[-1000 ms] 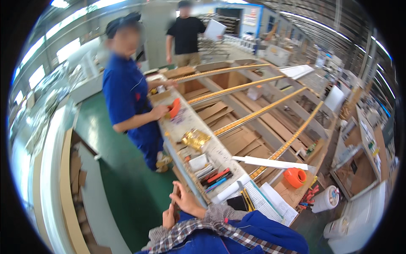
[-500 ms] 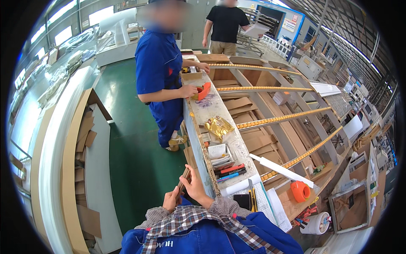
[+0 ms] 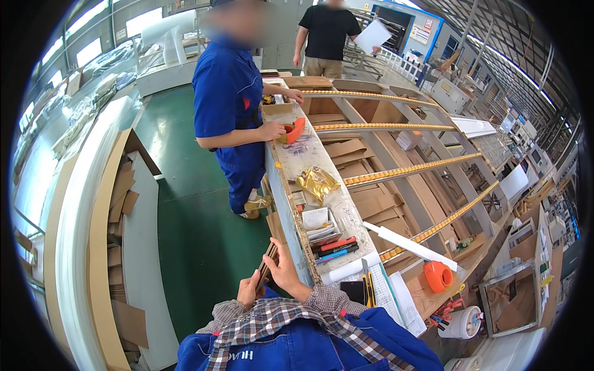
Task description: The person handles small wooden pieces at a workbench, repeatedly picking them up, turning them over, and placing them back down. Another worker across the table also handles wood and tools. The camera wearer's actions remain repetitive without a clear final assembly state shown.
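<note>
A thin bundle of flat brown strips, apparently cardboard or board, is held upright and tilted in front of my body. My left hand is closed round its lower part. My right hand grips its other side higher up, the fingers fairly straight along the edge and the thumb on the near face. The bundle's lower end is hidden by my hands. To the right of my hands, on the long bench, lie red, black and blue markers and a small box of papers.
Across the bench stands a co-worker in blue, one hand at an orange tape dispenser. A roller-topped frame spans the right. Nearby are yellow cutters, another orange dispenser and a gold packet. Cardboard fills a rack at left.
The far person in black has raised a white sheet to the right. My view has shifted slightly. My hands stay on the brown strips, nearly unmoved.
</note>
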### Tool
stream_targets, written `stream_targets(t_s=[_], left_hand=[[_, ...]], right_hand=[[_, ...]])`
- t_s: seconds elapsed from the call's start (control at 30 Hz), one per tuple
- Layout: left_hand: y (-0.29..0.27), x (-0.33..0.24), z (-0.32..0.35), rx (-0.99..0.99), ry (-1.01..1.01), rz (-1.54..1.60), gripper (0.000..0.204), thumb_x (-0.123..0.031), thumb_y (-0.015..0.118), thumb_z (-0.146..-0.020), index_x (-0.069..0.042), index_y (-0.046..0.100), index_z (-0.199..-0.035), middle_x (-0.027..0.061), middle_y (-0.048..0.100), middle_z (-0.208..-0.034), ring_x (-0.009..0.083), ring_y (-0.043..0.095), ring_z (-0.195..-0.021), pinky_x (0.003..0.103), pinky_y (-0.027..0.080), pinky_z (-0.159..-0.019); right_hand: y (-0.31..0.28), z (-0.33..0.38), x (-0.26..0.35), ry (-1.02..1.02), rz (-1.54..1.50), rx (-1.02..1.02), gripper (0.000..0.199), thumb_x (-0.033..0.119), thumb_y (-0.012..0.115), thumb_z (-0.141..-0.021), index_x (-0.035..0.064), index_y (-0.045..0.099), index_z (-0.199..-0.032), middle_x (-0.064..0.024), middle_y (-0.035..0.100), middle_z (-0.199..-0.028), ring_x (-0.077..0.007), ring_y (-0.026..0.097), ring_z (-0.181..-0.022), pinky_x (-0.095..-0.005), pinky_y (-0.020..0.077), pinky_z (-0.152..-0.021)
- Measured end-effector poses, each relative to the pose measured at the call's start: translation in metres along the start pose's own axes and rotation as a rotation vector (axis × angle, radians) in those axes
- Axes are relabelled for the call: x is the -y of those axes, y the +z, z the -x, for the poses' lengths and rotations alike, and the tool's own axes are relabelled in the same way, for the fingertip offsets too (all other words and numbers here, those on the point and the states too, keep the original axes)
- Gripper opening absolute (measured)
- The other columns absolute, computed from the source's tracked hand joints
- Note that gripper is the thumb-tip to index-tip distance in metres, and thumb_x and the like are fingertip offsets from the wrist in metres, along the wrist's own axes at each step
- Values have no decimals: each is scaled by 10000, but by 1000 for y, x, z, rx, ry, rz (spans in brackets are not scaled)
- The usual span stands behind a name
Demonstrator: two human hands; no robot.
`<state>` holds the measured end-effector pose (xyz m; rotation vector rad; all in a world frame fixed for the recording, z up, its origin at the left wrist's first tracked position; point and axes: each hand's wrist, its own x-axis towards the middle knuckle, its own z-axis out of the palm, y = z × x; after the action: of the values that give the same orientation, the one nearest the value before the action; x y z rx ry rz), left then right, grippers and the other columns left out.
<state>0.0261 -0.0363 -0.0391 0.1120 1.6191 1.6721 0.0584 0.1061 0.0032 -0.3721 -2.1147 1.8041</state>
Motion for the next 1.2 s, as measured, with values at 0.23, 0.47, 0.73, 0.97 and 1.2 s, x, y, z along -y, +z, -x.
stream_targets(t_s=[0.23,0.47,0.73,0.97,1.2], left_hand=[[3,-5,4,-8,-15,15,574,-532,395,-909,-13,629,-842,45,523,-515,92,429,-390,220,298,-374],[3,-7,5,-10,-14,1,571,-518,393,-917,-7,633,-827,49,514,-497,100,427,-382,228,304,-375],[3,0,0,-33,-11,-45,531,-476,431,-920,-3,644,-808,50,519,-498,110,449,-392,234,323,-381],[-3,4,-3,-13,2,70,464,-437,479,-910,-12,627,-798,64,549,-539,96,434,-384,227,303,-361],[-2,-4,-2,-86,94,245,330,-319,556,-878,-14,602,-760,68,585,-610,86,402,-359,217,248,-327]], right_hand=[[0,1,-1,27,-34,0,494,118,544,-888,52,333,-1330,-68,528,-941,-119,522,-829,-250,439,-720],[0,0,-2,48,-52,6,491,87,522,-885,42,320,-1331,-87,533,-973,-140,549,-884,-260,451,-778],[-1,1,-11,81,-34,11,485,56,493,-885,41,295,-1327,-115,523,-1027,-168,573,-922,-280,461,-805],[-2,0,-1,79,25,9,471,90,530,-874,55,322,-1295,-125,573,-977,-174,590,-868,-278,474,-752],[-3,1,6,62,26,-23,460,120,543,-877,36,331,-1277,-116,549,-968,-170,565,-858,-280,464,-738]])
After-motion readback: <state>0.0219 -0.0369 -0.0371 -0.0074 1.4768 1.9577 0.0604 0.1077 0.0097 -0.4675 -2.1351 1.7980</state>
